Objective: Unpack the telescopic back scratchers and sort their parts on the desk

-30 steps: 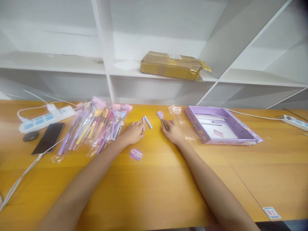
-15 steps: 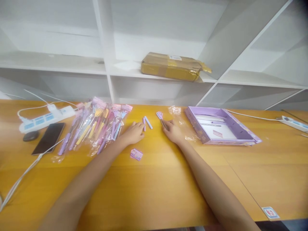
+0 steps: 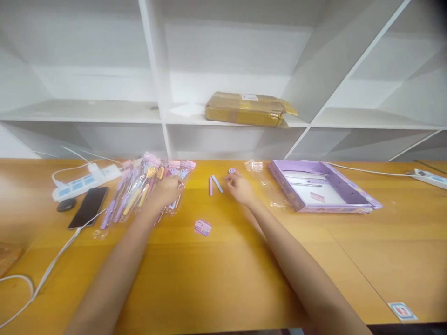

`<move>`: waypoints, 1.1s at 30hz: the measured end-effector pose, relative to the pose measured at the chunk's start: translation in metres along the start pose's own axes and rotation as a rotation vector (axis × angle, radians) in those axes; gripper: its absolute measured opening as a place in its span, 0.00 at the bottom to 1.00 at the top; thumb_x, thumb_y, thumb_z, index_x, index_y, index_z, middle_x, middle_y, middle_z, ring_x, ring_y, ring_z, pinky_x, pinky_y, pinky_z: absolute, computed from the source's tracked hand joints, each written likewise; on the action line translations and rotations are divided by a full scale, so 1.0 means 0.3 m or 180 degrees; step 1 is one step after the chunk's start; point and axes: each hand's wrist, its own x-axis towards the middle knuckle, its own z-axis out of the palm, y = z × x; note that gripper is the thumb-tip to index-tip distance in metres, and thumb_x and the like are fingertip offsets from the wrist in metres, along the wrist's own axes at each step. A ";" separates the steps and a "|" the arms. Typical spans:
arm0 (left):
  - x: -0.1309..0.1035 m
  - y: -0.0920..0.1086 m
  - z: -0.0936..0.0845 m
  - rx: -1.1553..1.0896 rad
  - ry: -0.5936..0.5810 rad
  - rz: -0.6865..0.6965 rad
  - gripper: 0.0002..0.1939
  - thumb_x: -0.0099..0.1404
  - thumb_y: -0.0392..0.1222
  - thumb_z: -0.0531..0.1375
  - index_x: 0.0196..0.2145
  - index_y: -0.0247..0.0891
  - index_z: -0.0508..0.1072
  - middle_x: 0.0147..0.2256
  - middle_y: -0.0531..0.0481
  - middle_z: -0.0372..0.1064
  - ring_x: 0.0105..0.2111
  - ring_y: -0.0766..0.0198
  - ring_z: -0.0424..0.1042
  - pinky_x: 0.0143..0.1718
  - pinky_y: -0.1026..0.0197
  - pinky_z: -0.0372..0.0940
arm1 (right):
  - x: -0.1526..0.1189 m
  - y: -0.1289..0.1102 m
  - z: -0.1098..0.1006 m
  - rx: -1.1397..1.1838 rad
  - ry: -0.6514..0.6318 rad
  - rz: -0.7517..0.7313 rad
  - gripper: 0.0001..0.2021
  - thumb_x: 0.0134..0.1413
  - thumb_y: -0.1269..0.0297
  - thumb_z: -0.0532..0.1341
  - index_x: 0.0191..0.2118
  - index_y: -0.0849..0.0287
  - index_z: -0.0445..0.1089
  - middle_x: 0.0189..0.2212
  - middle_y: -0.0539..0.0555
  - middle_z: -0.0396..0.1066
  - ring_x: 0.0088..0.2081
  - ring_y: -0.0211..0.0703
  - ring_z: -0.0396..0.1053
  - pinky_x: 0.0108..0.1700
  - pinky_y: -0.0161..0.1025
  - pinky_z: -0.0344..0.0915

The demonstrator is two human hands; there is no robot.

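My left hand [image 3: 168,190] lies at the right side of a pile of back scratchers [image 3: 131,190] in clear bags. Its fingers are bent onto a bagged one with a light blue claw [image 3: 183,173], their tips partly hidden. My right hand [image 3: 240,187] is closed round an unwrapped back scratcher, whose small purple claw head [image 3: 232,170] shows beyond the fingers; its rod is hidden. Between the hands lie a purple tube [image 3: 210,186] and a light blue tube [image 3: 217,184]. Small pink-purple cards [image 3: 203,227] rest nearer to me.
Empty clear wrappers [image 3: 256,166] lie right of my right hand. Beyond them stands a purple open box [image 3: 279,184] holding thin rods and a card. At left are a power strip [image 3: 84,182], a phone [image 3: 88,208] and cables. A taped carton [image 3: 246,109] sits on the shelf.
My left hand has moved left from the purple tube to the bagged back scratchers. My right hand stays near its place, now covering more of the back scratcher. The view has shifted slightly.
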 end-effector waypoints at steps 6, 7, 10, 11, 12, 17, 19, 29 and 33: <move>0.011 0.030 0.095 0.0506 0.0349 -0.0187 0.22 0.71 0.47 0.61 0.57 0.32 0.69 0.55 0.30 0.69 0.58 0.39 0.68 0.57 0.46 0.64 | 0.024 -0.094 0.142 0.0202 0.0712 0.0231 0.11 0.65 0.67 0.53 0.41 0.59 0.74 0.43 0.61 0.71 0.48 0.52 0.68 0.58 0.50 0.64; 0.017 0.037 0.108 0.0583 0.0389 -0.0185 0.23 0.71 0.46 0.62 0.58 0.31 0.67 0.56 0.29 0.68 0.58 0.39 0.68 0.57 0.46 0.64 | 0.011 -0.103 0.151 0.0260 0.0768 0.0205 0.11 0.66 0.67 0.53 0.40 0.59 0.74 0.42 0.60 0.71 0.47 0.52 0.68 0.57 0.49 0.65; 0.031 0.045 0.133 0.0771 0.0417 -0.0152 0.20 0.70 0.41 0.62 0.57 0.33 0.67 0.54 0.31 0.68 0.57 0.41 0.69 0.56 0.48 0.64 | -0.029 -0.122 0.160 0.0458 0.0787 0.0085 0.10 0.66 0.66 0.55 0.36 0.57 0.73 0.38 0.56 0.70 0.40 0.47 0.68 0.50 0.44 0.67; 0.033 0.045 0.137 0.0822 0.0398 -0.0125 0.18 0.70 0.38 0.60 0.56 0.34 0.68 0.53 0.32 0.69 0.56 0.42 0.69 0.56 0.49 0.65 | -0.036 -0.127 0.161 0.0524 0.0784 0.0055 0.10 0.66 0.66 0.55 0.35 0.56 0.73 0.37 0.55 0.69 0.38 0.46 0.68 0.48 0.43 0.67; 0.034 0.044 0.140 0.0868 0.0376 -0.0095 0.16 0.70 0.36 0.59 0.55 0.34 0.68 0.52 0.33 0.70 0.55 0.43 0.70 0.55 0.50 0.65 | -0.040 -0.132 0.161 0.0589 0.0784 0.0033 0.10 0.65 0.66 0.56 0.34 0.56 0.72 0.36 0.54 0.69 0.37 0.46 0.68 0.46 0.42 0.66; 0.033 0.049 0.143 0.1049 0.0309 -0.0078 0.15 0.68 0.29 0.55 0.52 0.34 0.70 0.50 0.33 0.71 0.53 0.42 0.71 0.52 0.49 0.65 | -0.031 -0.153 0.165 0.0948 0.0713 0.0027 0.10 0.64 0.67 0.55 0.33 0.55 0.72 0.36 0.54 0.69 0.38 0.46 0.68 0.47 0.43 0.66; 0.032 0.056 0.136 0.1092 0.0292 -0.0127 0.15 0.66 0.28 0.55 0.50 0.33 0.70 0.48 0.32 0.72 0.52 0.41 0.71 0.52 0.49 0.66 | -0.027 -0.157 0.166 0.1129 0.0618 0.0065 0.09 0.63 0.66 0.56 0.34 0.55 0.72 0.36 0.54 0.69 0.38 0.46 0.68 0.48 0.44 0.65; -0.072 0.199 0.043 0.0975 0.0155 0.0171 0.24 0.70 0.32 0.55 0.62 0.37 0.61 0.52 0.35 0.71 0.39 0.48 0.77 0.36 0.53 0.65 | -0.014 -0.269 0.169 0.2826 -0.0465 0.0633 0.23 0.65 0.38 0.56 0.45 0.54 0.69 0.27 0.47 0.63 0.25 0.38 0.61 0.24 0.34 0.55; -0.100 0.231 0.018 0.0934 0.0118 0.0282 0.22 0.69 0.31 0.55 0.60 0.37 0.62 0.50 0.37 0.73 0.41 0.47 0.77 0.37 0.54 0.64 | -0.016 -0.329 0.131 0.3349 -0.0691 0.0750 0.25 0.58 0.35 0.63 0.44 0.53 0.69 0.26 0.45 0.63 0.24 0.36 0.60 0.23 0.33 0.56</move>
